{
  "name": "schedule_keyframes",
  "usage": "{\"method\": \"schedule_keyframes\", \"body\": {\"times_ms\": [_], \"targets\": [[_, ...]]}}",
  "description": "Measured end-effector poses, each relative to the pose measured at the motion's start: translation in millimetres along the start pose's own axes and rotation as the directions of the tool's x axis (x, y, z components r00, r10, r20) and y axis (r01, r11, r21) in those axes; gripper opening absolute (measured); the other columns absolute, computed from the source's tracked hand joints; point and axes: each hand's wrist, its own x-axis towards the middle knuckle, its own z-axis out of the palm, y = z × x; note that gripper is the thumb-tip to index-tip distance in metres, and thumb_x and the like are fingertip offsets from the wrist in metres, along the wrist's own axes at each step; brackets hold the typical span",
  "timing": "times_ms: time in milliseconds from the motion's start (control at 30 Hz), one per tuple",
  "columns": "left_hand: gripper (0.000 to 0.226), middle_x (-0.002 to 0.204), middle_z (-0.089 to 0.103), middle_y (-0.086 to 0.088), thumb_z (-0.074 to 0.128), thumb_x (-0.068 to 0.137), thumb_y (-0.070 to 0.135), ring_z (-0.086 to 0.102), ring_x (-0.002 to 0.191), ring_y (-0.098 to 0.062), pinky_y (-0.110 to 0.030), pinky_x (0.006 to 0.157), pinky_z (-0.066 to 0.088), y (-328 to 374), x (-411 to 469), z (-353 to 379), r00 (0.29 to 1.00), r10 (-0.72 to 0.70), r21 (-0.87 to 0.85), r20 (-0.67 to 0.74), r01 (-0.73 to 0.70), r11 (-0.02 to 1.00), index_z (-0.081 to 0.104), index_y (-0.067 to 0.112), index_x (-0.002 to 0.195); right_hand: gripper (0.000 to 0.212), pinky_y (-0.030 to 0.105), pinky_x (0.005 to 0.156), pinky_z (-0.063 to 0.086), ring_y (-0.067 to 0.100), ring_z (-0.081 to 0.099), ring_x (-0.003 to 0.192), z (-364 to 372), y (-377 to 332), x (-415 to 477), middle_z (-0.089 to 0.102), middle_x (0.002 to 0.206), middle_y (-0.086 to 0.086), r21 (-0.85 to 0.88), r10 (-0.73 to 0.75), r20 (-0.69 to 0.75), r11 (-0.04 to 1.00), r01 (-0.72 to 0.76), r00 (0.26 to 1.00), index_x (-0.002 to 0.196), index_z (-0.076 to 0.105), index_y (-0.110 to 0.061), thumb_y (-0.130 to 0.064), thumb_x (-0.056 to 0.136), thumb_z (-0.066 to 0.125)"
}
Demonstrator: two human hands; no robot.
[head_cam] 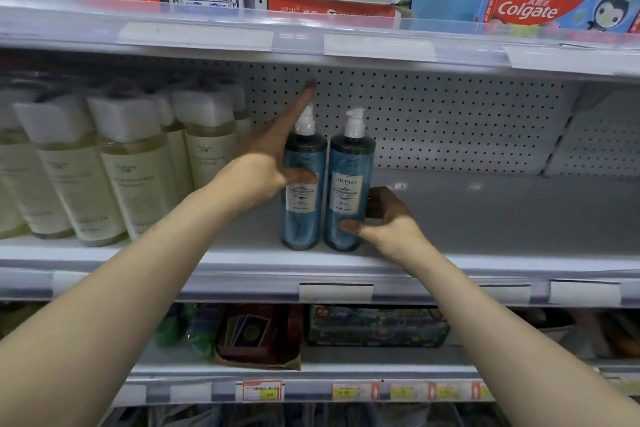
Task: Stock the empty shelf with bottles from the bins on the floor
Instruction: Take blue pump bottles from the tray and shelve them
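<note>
Pinching the right bottle (349, 184) low between thumb and fingers, the right hand (388, 222) holds it near the shelf's (485, 218) front edge. The left hand (263, 170), forefinger straight, touches the left bottle (304, 218) with its thumb. Probably heavy, slick plastic: grasp mid-body.

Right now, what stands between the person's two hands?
In the head view, two upright blue plastic pump bottles: the left bottle, touched by the left hand, and the ZHIDUO-labelled bottle, gripped by the right hand.
</note>
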Motion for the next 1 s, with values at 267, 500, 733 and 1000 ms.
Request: {"method": "schedule_keyframes", "body": {"times_ms": [267, 500, 733, 1000], "targets": [[0.116, 0.148, 0.047, 0.005, 0.092, 0.062, 0.023, 0.052, 0.126, -0.021, -0.043, 0.103, 0.048, -5.3, 9.2, -1.6, 1.000, -0.002, 0.065, -0.013, 0.003, 0.998, 0.019, 0.067, 0.140, 0.061, 0.038, 0.094, 0.057, 0.013, 0.066, 0.106, 0.4, -0.4, 9.7, 0.069, 0.114, -0.006, -0.070, 0.015, 0.034, 0.997, -0.013, 0.999, 0.117, 0.056, -0.023, -0.036, 0.069, 0.091], [0.107, 0.141, 0.054, 0.001, 0.091, 0.063, 0.026, 0.055, 0.117, -0.016, -0.031, 0.088, 0.049, -24.6, 34.6, -0.3, 0.999, -0.037, 0.125, -0.025, 0.040, 0.991, 0.021, 0.052, 0.140, 0.059, 0.027, 0.087, 0.054, 0.012, 0.062, 0.108, 7.7, 1.3, 36.2, 0.065, 0.118, -0.009, -0.152, -0.002, 0.083, 0.988, 0.015, 0.997, 0.120, 0.053, -0.025, -0.038, 0.074, 0.087], [0.100, 0.115, 0.060, 0.004, 0.090, 0.061, 0.033, 0.060, 0.102, -0.021, -0.042, 0.080, 0.054, -46.6, 72.6, -6.0, 0.999, -0.029, 0.311, 0.035, 0.017, 0.950, 0.023, 0.045, 0.134, 0.048, 0.000, 0.064, 0.045, -0.014, 0.054, 0.093, 16.7, 10.1, 81.0, 0.058, 0.104, -0.027, -0.135, -0.048, 0.136, 0.989, 0.066, 0.990, 0.111, 0.049, -0.035, -0.039, 0.078, 0.084], [0.112, 0.105, 0.045, -0.001, 0.091, 0.045, 0.058, 0.049, 0.090, -0.020, -0.032, 0.068, 0.044, -61.6, 113.6, -5.4, 1.000, -0.008, 0.584, 0.022, -0.007, 0.812, 0.025, 0.032, 0.133, 0.059, -0.003, 0.058, 0.041, 0.008, 0.054, 0.103, 23.0, 27.0, 132.8, 0.054, 0.114, -0.009, -0.164, -0.110, 0.145, 0.977, 0.133, 0.983, 0.126, 0.048, -0.020, -0.034, 0.081, 0.082]]}}
